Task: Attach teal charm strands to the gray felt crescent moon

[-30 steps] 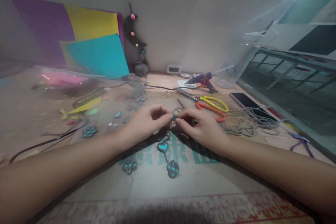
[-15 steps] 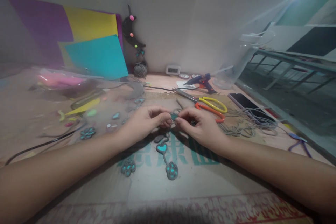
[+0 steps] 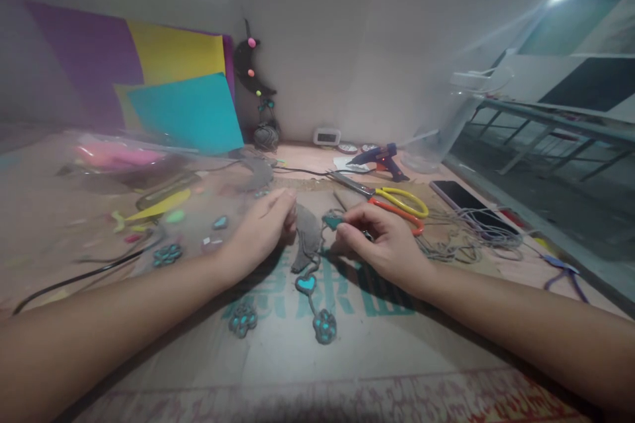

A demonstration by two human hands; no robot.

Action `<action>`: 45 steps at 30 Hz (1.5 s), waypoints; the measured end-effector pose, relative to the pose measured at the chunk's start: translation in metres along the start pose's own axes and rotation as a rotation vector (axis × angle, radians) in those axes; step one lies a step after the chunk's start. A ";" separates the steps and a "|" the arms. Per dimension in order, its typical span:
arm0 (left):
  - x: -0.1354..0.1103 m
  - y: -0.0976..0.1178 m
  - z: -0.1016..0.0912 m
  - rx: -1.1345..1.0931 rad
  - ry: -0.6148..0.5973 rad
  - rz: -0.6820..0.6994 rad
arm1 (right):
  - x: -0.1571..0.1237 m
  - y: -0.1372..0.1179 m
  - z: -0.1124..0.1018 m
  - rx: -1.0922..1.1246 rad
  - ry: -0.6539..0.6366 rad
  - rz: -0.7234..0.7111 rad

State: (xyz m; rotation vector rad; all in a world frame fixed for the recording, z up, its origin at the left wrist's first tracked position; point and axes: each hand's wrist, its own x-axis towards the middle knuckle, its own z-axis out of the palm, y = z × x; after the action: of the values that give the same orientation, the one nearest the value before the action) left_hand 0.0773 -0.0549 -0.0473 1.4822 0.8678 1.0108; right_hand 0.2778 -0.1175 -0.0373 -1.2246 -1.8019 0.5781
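My right hand (image 3: 380, 234) pinches a small teal piece (image 3: 333, 220) with grey cord at its edge, between thumb and forefinger. Close by on the left, my left hand (image 3: 268, 221) is closed, thumb against fingers; what it holds, if anything, is hidden. Between the hands is a grey crescent (image 3: 308, 232), its left edge beside my left fingers. Below it hangs a cord with a grey-rimmed turquoise heart (image 3: 306, 284) and a paw-shaped charm (image 3: 325, 326), both lying on the cardboard (image 3: 282, 360). Another paw charm (image 3: 243, 320) lies to their left.
Scissors (image 3: 397, 201) and a glue gun (image 3: 380, 160) lie behind my right hand. Loose grey cord (image 3: 454, 248) and a phone (image 3: 471, 208) are on the right. A black cable (image 3: 79, 274) and another paw charm (image 3: 167, 254) are on the left.
My left hand has let go of the teal piece and moved left and slightly up. More of the grey crescent now shows. My right hand still holds the teal piece.
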 end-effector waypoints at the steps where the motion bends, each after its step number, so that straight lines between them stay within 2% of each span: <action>1: 0.000 0.000 0.000 0.002 -0.025 0.010 | 0.001 0.000 0.000 0.019 -0.004 0.014; 8: 0.001 -0.002 -0.001 0.160 -0.070 0.081 | 0.005 0.005 0.000 0.141 -0.020 0.100; 14: 0.002 -0.004 0.000 0.035 -0.088 0.032 | 0.004 0.005 0.001 0.156 -0.026 0.094; 18: 0.000 -0.001 0.001 0.038 -0.077 0.009 | 0.005 0.005 0.002 0.186 -0.032 0.089; 22: -0.004 0.001 -0.001 0.006 -0.124 -0.008 | 0.004 0.007 0.002 0.196 -0.035 0.083; 28: -0.003 -0.002 -0.003 0.228 -0.053 0.092 | 0.003 0.006 0.002 0.215 -0.049 0.090; 32: -0.002 -0.005 -0.004 0.287 -0.060 0.131 | 0.004 0.006 0.002 0.214 -0.046 0.090; 39: -0.002 -0.007 -0.006 0.266 -0.103 0.150 | 0.003 0.008 0.002 0.203 -0.040 0.084; 45: -0.003 -0.002 -0.003 0.246 -0.135 0.110 | 0.004 0.006 0.002 0.176 -0.033 0.077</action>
State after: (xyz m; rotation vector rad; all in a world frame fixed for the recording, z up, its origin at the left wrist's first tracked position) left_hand 0.0737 -0.0567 -0.0499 1.8015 0.8435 0.8949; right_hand 0.2787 -0.1115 -0.0413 -1.1738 -1.6976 0.7882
